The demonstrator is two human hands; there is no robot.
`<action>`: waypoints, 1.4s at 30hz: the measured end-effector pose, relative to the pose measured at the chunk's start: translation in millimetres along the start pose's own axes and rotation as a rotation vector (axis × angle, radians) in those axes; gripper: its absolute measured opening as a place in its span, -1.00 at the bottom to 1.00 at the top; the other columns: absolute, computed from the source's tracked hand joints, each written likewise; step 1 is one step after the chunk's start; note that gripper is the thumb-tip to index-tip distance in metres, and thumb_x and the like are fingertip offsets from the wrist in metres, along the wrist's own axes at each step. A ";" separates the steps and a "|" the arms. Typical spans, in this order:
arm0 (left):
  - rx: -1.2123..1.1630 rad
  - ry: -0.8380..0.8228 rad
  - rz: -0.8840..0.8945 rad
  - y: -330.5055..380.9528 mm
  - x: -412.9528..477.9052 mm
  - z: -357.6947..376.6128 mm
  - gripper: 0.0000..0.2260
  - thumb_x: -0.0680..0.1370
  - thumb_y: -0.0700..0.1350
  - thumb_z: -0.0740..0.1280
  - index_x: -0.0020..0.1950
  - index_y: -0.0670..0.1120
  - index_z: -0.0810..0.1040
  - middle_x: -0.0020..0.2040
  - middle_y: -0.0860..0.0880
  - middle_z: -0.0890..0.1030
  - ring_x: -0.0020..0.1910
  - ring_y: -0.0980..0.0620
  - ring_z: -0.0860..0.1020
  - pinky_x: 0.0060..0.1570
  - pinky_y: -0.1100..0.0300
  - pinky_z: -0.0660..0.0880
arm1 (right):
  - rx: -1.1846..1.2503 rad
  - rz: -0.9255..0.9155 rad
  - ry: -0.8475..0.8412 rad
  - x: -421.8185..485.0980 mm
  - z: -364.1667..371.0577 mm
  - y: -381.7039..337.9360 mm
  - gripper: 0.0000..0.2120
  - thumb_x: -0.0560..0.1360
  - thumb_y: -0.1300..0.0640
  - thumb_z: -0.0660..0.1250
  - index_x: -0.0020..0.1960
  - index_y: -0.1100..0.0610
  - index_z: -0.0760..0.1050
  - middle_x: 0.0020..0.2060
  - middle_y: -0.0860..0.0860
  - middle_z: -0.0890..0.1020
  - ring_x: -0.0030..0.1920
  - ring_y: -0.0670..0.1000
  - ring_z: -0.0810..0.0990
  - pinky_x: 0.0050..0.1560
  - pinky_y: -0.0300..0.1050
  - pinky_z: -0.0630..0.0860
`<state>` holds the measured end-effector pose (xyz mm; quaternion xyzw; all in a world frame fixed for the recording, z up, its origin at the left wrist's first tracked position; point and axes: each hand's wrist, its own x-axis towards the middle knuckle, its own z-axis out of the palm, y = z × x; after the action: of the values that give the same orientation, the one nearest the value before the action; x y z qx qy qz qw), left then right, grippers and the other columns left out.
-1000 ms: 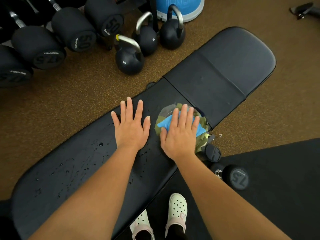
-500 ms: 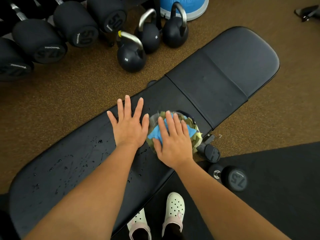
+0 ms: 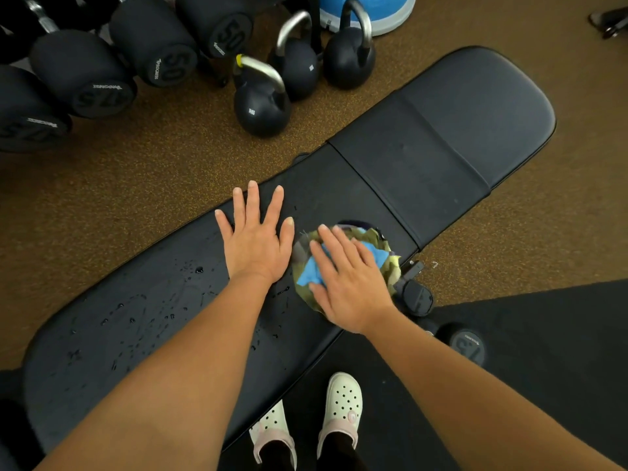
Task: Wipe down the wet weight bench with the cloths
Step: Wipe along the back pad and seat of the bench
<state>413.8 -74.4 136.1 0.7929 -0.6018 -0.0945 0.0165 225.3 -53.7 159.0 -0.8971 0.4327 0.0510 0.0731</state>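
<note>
Across the middle of the black weight bench (image 3: 441,147), which runs on a slant from lower left to upper right, both hands lie flat with fingers straight. The left hand (image 3: 256,239) presses bare on the pad, its fingers spread and its fingertips near the far edge. The right hand (image 3: 346,283) presses on the cloths (image 3: 378,255), a blue one bunched over an olive patterned one, and grips nothing. The bundle sits just left of the seam between the two pads, and its olive fringe reaches the near edge above a black adjustment knob (image 3: 419,297). The thumbs of the two hands are close but apart. Water droplets (image 3: 136,321) dot the long stretch of pad to the left of the forearms. The pad right of the seam looks dull and without beads. Beyond the far edge a strip of brown speckled floor (image 3: 136,171) separates the bench from three kettlebells (image 3: 260,110) and a row of dumbbells (image 3: 163,45). On the near side, white clogs (image 3: 343,406) stand on a black mat (image 3: 543,351) close against the bench, with a dumbbell marked 75 (image 3: 469,341) beside them.
</note>
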 end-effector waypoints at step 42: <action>-0.056 -0.018 -0.038 -30.4 -8.0 -4.8 -0.40 0.62 0.20 -0.16 0.59 -0.07 -0.13 0.60 -0.05 -0.14 0.56 -0.02 -0.20 0.51 -0.11 -0.16 | -0.047 -0.090 -0.059 71.9 -20.5 43.8 -0.35 0.60 -0.23 -0.05 0.58 0.06 0.01 0.58 0.06 -0.01 0.56 0.09 -0.05 0.52 0.14 0.00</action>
<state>441.5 -58.8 137.6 0.8024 -0.5840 -0.1187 0.0315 236.1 -139.5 164.3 -0.9154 0.3880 0.0844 0.0668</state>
